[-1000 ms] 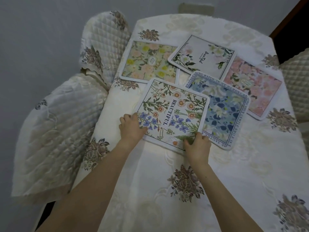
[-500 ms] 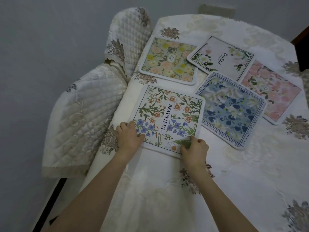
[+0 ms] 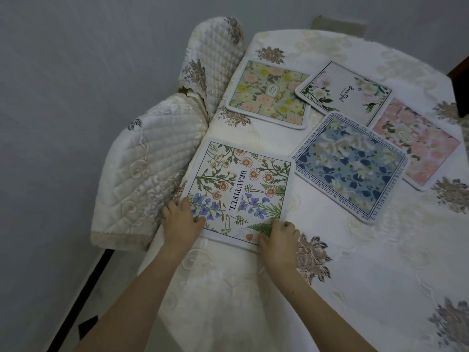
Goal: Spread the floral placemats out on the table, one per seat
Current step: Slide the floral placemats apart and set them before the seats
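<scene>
The white BEAUTIFUL placemat [image 3: 238,189] with orange and blue flowers lies flat near the table's left edge. My left hand [image 3: 181,221] holds its near left corner and my right hand [image 3: 279,238] holds its near right corner. Beyond it lies a yellow and pink floral placemat [image 3: 269,94]. A white placemat with script [image 3: 345,92] overlaps a pink one [image 3: 416,146] at the far right. A blue placemat with bordered lettering [image 3: 350,166] lies in the middle, overlapping the pink one.
The table wears a cream embroidered cloth [image 3: 355,275] with brown flower motifs. Two chairs with quilted cream covers stand along the left side, the near chair [image 3: 142,179] and the far chair [image 3: 213,64]. A grey wall runs behind.
Both hands have slid the BEAUTIFUL placemat to the left, off the blue placemat, toward the table's left edge by the near chair. My view has shifted left too.
</scene>
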Demonstrator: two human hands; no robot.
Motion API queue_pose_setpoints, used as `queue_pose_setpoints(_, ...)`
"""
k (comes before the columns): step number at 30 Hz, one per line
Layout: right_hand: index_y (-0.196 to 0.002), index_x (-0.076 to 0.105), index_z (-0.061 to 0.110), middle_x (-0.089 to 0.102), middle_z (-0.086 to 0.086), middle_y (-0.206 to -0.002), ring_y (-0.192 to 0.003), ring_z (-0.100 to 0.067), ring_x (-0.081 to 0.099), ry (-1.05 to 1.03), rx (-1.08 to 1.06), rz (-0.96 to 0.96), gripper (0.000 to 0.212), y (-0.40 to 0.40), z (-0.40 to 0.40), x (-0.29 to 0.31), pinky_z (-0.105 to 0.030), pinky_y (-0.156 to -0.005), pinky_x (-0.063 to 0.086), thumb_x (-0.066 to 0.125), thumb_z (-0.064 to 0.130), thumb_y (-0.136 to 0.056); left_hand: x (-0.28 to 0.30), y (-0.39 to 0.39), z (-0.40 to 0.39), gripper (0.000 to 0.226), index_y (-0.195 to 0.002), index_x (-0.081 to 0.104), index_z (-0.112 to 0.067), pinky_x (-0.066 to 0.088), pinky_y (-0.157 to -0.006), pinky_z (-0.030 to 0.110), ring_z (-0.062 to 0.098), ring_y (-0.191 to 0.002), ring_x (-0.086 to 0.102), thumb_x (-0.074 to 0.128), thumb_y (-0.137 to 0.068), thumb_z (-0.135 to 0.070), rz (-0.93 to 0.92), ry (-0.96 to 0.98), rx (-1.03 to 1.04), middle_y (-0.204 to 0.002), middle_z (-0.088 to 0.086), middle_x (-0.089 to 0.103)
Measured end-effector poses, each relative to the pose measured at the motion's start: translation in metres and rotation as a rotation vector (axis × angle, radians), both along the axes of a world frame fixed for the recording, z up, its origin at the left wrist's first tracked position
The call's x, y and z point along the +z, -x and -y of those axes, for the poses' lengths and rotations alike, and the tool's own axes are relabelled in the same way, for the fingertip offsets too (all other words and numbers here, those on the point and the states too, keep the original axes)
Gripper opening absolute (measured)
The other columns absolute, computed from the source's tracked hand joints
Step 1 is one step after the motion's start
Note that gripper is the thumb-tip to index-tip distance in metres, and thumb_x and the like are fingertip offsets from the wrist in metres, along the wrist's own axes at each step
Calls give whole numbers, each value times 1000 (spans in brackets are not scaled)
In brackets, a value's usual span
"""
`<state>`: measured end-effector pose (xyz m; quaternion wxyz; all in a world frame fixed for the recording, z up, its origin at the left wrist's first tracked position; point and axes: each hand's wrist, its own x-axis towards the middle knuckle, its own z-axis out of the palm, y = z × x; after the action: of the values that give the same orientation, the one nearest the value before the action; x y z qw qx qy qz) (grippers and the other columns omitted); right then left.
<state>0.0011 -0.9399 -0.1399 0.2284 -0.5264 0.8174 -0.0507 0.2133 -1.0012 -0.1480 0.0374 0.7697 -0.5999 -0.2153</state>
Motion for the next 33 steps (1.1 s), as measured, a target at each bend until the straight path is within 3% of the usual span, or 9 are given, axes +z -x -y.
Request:
queue_pose_setpoints(13, -133, 39, 10, 44, -19, -126, -105, -33, 37, 14, 68, -52, 48, -3, -8, -8, -40, -92, 32, 48, 28, -90, -5, -2, -4, 69, -137, 33, -10, 32, -99, 49, 38, -124, 28, 60, -82, -41, 48, -11, -44, -135, 23, 34)
queue_pose_setpoints(20, -141, 34, 14, 21, -21, -154, -122, -37, 32, 67, 131, -48, 49, -3, -19, -14, -44, -107, 29, 40, 31, -95, -11, -2, -15, 66, -144, 24, -4, 24, -112, 46, 36, -140, 18, 48, -92, -37, 60, 45, -145, -152, 25, 18)
queue_pose_setpoints(28, -128, 51, 13, 39, -15, -144, -108, -31, 35, 145, 157, 83, 41, 6, -22, -18, -40, -96, 36, 53, 26, -90, -9, -3, -10, 60, -140, 30, -2, 24, -111, 50, 40, -136, 23, 50, -90, -27, 49, 49, -139, -149, 29, 23)
queue_pose_setpoints(33, -126, 48, 17, 43, -10, -138, -107, -28, 35, 167, 225, 60, 39, 10, -25, -21, -40, -91, 42, 53, 28, -89, -14, -1, -11, 54, -137, 34, 4, 22, -113, 51, 45, -135, 25, 49, -90, -18, 86, 84, -188, -146, 33, 27)
